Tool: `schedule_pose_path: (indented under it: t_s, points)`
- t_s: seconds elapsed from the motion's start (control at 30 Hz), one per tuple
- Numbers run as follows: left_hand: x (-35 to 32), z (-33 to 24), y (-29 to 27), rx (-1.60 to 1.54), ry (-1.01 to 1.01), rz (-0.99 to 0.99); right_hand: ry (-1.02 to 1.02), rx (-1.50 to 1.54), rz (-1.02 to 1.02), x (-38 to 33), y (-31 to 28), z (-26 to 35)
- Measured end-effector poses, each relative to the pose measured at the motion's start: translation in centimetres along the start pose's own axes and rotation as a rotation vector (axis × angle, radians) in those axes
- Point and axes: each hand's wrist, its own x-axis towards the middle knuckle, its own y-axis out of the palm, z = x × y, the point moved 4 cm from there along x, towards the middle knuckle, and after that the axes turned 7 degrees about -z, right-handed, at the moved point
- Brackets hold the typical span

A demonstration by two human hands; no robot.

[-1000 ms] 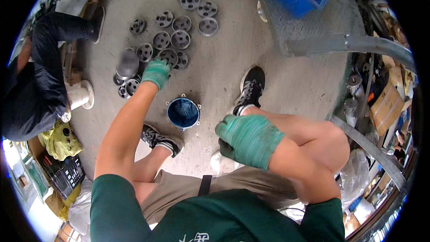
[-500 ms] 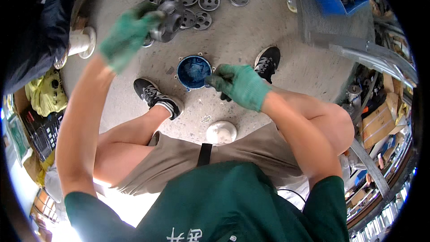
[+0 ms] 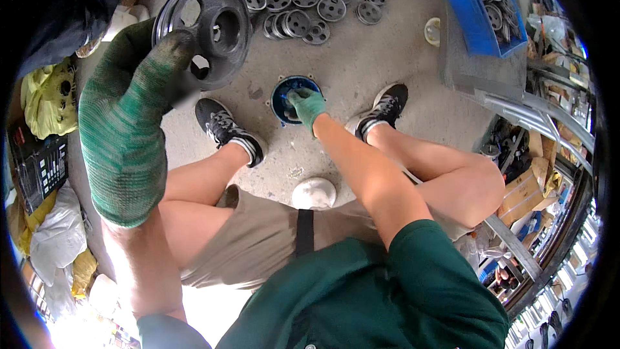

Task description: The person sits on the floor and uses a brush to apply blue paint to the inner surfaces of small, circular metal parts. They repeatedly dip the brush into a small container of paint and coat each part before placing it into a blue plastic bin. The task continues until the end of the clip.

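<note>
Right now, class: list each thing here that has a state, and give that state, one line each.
left hand: gloved, raised, gripping the dark pulley wheel
right hand: gloved, reaching into the blue can
blue can: open, on the floor
blue crate: open, holding wheels

head view: worn on person's head, wide fisheye | faces steeply down over lap, knees and grey concrete floor (image 3: pixel 387 64) | green-gloved left hand (image 3: pixel 126 123) close to lens | no second view
</note>
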Motion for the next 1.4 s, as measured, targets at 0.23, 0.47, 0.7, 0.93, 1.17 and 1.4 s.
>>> schedule_pose_path:
  t_s: [0.23,0.47,0.7,0.93,1.17,1.4]
  points:
    - [0.2,-0.4,-0.5,-0.006,0.029,-0.001,-0.159,-0.158,0.015,2.5,0.0,-3.8]
    - [0.1,0.5,0.4,-0.106,0.002,0.069,0.122,0.009,0.055,-5.6,-2.3,5.8]
    - [0.0,1.8,2.7,-0.051,-0.068,0.149,-0.245,-0.070,0.323,-21.3,-6.3,21.3]
    - [-2.1,1.0,6.2,-0.246,-0.367,0.199,-0.681,0.017,0.420,-28.6,-6.7,24.2]
    - [-2.4,1.3,8.0,-0.314,-0.421,0.264,-0.760,-0.065,0.389,-27.7,-7.0,23.7]
    - [-2.8,0.9,9.4,-0.366,-0.493,0.357,-0.696,-0.004,0.421,-28.0,-7.3,23.9]
